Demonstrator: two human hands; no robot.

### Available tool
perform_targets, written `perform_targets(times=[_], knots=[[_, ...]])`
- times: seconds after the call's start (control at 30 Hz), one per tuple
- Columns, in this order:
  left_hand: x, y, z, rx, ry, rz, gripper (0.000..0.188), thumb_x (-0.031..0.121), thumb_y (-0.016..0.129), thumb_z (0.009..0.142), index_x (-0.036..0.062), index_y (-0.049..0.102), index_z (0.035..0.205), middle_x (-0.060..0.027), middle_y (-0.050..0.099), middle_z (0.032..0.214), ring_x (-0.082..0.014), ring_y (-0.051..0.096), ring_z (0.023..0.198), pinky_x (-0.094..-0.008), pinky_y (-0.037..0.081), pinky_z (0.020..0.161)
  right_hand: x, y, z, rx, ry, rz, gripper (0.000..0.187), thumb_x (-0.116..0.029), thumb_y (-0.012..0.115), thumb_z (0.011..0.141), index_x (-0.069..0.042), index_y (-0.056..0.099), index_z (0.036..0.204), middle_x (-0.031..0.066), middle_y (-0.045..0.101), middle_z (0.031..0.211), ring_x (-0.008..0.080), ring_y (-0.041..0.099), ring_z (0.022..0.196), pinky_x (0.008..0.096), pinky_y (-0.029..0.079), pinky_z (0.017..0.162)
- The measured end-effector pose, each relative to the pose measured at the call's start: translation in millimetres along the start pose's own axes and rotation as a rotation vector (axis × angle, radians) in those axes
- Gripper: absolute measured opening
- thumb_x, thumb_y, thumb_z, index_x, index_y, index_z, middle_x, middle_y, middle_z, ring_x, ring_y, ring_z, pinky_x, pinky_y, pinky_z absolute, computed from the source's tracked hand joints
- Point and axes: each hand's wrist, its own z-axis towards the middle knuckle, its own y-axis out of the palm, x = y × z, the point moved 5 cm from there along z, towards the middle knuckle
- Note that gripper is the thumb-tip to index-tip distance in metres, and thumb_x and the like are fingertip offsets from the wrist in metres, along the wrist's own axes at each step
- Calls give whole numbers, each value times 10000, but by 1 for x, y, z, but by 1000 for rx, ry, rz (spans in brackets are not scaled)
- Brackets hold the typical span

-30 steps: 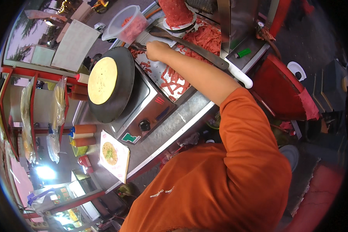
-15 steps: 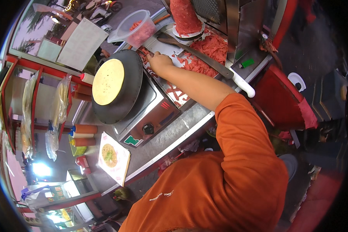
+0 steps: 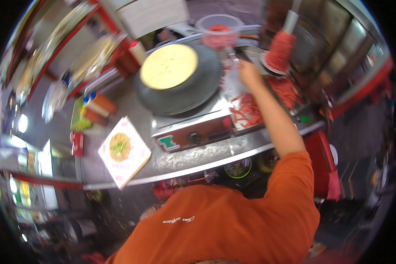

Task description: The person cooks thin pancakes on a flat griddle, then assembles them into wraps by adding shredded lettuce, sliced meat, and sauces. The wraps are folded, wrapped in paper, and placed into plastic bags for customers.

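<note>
My right hand (image 3: 250, 75) is closed around a small metal utensil (image 3: 232, 54), its kind blurred by motion. Both are above the far part of a metal tray (image 3: 230, 93), just right of a dark round griddle (image 3: 180, 102). Strips of reddish meat (image 3: 246, 111) lie in the tray below my forearm, and more shavings (image 3: 287, 91) spread on its right. On the griddle rests a round yellow flatbread (image 3: 169, 66). Beyond the hand stands a clear plastic tub (image 3: 219, 31) partly filled with reddish meat. My left hand is out of view.
A vertical meat cone (image 3: 279, 50) stands at the right, beside the metal grill housing. Left of the stove, another flatbread with green bits (image 3: 120, 147) lies on printed paper (image 3: 136, 154). Sauce bottles (image 3: 102, 103) and a red can (image 3: 77, 144) stand farther left.
The head view has turned, so the counter now runs more level across it. My right hand remains over the tray's far part, and the metal utensil in it now shows.
</note>
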Motion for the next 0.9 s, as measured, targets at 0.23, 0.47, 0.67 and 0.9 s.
perform_targets(times=[0.23,0.47,0.67,0.9], knots=[[7,-146,-51,17,581,120,515,499,653,1009,-1,772,1047,-97,768,1062,-218,694,1050,-400,523,1012,-131,-67,-8,-192,-131,291,371,-240,586,1083,-79,675,1406,9,692,935,95,573,739,285,473,665],[80,-265,-10,865,801,543,723,481,754,933,33,570,1470,-210,627,1435,-340,592,1362,-514,396,1184,-369,67,-155,-477,-738,130,338,-249,603,1067,-111,701,1360,158,758,1069,291,727,943,386,557,872],[94,-273,69,739,702,981,1146,590,820,811,114,231,1672,-175,389,1655,-384,310,1563,-605,189,1277,-446,195,-268,-719,-1106,-482,435,-156,547,1023,-240,613,1445,152,649,994,309,728,908,444,598,724],[94,-308,72,660,1088,992,776,517,811,838,215,549,1503,-65,466,1615,-297,336,1564,-633,82,1285,-396,177,-282,-585,-844,-205,467,-194,698,955,-147,620,1413,108,664,1003,329,711,851,445,580,698]])
